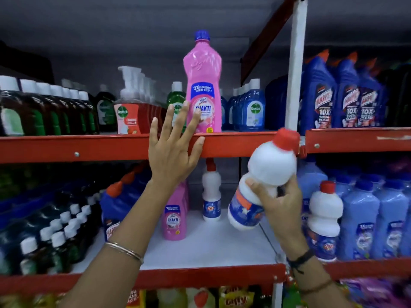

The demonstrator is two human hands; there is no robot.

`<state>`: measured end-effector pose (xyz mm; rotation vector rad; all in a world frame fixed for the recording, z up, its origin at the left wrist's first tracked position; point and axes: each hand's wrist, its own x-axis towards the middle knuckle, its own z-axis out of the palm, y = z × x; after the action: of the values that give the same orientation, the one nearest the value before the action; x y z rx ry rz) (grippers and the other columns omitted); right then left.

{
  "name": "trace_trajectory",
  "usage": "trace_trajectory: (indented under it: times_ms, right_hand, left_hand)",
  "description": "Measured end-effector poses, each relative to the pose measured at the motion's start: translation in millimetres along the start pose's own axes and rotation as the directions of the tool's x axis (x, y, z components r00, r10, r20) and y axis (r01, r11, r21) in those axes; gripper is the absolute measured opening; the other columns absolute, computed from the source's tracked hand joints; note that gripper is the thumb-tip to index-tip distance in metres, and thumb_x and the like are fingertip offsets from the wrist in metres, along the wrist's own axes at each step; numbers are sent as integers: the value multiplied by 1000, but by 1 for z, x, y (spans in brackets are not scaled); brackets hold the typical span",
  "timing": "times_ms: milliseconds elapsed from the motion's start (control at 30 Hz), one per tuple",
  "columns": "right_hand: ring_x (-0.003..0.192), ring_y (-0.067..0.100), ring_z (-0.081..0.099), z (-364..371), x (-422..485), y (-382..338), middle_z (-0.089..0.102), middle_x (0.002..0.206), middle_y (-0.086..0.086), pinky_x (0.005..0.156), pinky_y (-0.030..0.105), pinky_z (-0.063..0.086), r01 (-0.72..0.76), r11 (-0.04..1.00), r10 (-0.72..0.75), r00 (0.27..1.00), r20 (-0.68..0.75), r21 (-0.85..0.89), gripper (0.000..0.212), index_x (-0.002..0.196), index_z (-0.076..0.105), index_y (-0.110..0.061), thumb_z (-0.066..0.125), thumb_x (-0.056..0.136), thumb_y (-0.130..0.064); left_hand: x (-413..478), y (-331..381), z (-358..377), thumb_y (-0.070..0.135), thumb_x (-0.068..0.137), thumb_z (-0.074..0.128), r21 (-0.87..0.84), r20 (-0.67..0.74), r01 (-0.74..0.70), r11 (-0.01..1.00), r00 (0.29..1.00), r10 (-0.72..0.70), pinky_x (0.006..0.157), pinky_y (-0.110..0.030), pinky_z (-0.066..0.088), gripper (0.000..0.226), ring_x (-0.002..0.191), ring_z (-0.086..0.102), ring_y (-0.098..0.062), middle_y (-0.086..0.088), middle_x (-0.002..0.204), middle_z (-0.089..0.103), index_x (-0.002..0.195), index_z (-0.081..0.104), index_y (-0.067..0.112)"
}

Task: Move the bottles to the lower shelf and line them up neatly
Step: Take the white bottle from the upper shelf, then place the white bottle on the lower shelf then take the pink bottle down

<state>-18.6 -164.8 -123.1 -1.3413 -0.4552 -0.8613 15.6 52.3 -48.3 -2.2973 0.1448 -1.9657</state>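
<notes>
Your right hand (279,203) has its fingers clamped on a tilted white bottle (262,183); your left hand (172,150) has fingers spread, touching the pink bottle (203,90).

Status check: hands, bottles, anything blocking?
Left hand open, reaching for pink bottle. Right hand holds tilted white bottle. Lower shelf gap clear.

Far to the left of the left hand (171,152) stand brown antiseptic bottles (33,112) with white caps; nearer it, just left of its fingertips, red pump soap bottles (127,116); a green Dettol bottle (176,96) rises behind its fingertips. Above the right hand (280,203) stand blue Dettol bottles (253,110) and a white upright post (297,63); up and right of it, dark blue Harpic bottles (322,98); to its right, pale blue bottles (364,218); below both hands, yellow packets (235,296).
</notes>
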Motion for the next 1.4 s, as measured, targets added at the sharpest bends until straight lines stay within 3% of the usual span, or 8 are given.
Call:
trace_trajectory:
  times_ms: [100, 333, 467, 600, 1067, 1167, 1267, 1400]
  right_hand:
    - [96, 26, 60, 20, -17, 40, 61, 100, 3, 72, 43, 52, -21, 987, 27, 999, 41, -158, 50, 91, 52, -37, 75, 52, -56]
    - [97, 29, 57, 64, -19, 115, 59, 98, 5, 74, 44, 50, -154, 914, 189, 980, 59, -376, 72, 97, 56, -12, 71, 48, -63]
    - [100, 33, 59, 84, -9, 138, 61, 104, 11, 72, 37, 48, -228, 874, 271, 962, 41, -430, 63, 103, 58, -7, 85, 57, -41]
    - [100, 32, 61, 98, -4, 151, 63, 109, 11, 69, 32, 43, -280, 837, 331, 943, 26, -471, 62, 103, 58, -9, 85, 57, -41]
    - [108, 30, 58, 91, -5, 139, 61, 114, 9, 72, 35, 48, -191, 667, 337, 939, 63, -720, 81, 110, 60, -13, 68, 57, -73]
    - [108, 24, 56, 64, -7, 118, 55, 122, 6, 74, 36, 50, -101, 731, 202, 977, 73, -674, 79, 124, 53, -13, 67, 67, -66]
    - [94, 16, 55, 26, -12, 87, 58, 110, 3, 73, 28, 47, 129, 844, -139, 990, 21, -521, 50, 116, 57, -12, 70, 79, -43]
    - [95, 33, 56, -38, -4, 73, 63, 99, 17, 89, 38, 43, 279, 733, -455, 879, -142, -621, 23, 102, 62, -3, 54, 82, -7]
  left_hand:
    - [0, 0, 3, 50, 99, 27, -2, -44, -7, 1000, 999, 7, 116, -49, 18, 54, 146, 23, -23, 0, 157, 29, 149, 29, 30]
    - [-1, -1, 8, 48, 98, 33, -12, -127, -20, 1000, 992, 19, 115, -50, 22, 53, 144, 28, -23, 0, 154, 35, 147, 33, 29]
    - [-1, -1, 9, 47, 97, 35, 0, -152, -23, 1000, 988, 22, 115, -49, 23, 52, 143, 30, -23, -1, 153, 38, 146, 35, 29]
    - [-1, -1, 11, 47, 97, 34, 12, -153, -24, 1000, 988, 26, 115, -49, 24, 52, 143, 31, -23, 0, 152, 38, 145, 37, 29]
    - [-2, -1, 9, 47, 97, 36, 4, -131, -21, 1000, 991, 21, 115, -49, 24, 52, 144, 29, -22, 0, 153, 36, 146, 34, 29]
    - [-2, -1, 8, 47, 98, 35, 7, -120, -23, 1000, 992, 24, 115, -50, 25, 52, 144, 29, -22, 0, 154, 36, 147, 33, 29]
    - [-2, 0, 8, 47, 98, 33, 13, -106, -18, 1000, 994, 19, 115, -50, 23, 52, 144, 27, -21, 0, 155, 34, 148, 31, 30]
    - [-3, 0, 7, 47, 100, 29, 5, -70, -4, 1000, 998, 5, 116, -51, 19, 53, 146, 22, -22, 0, 157, 29, 150, 26, 30]
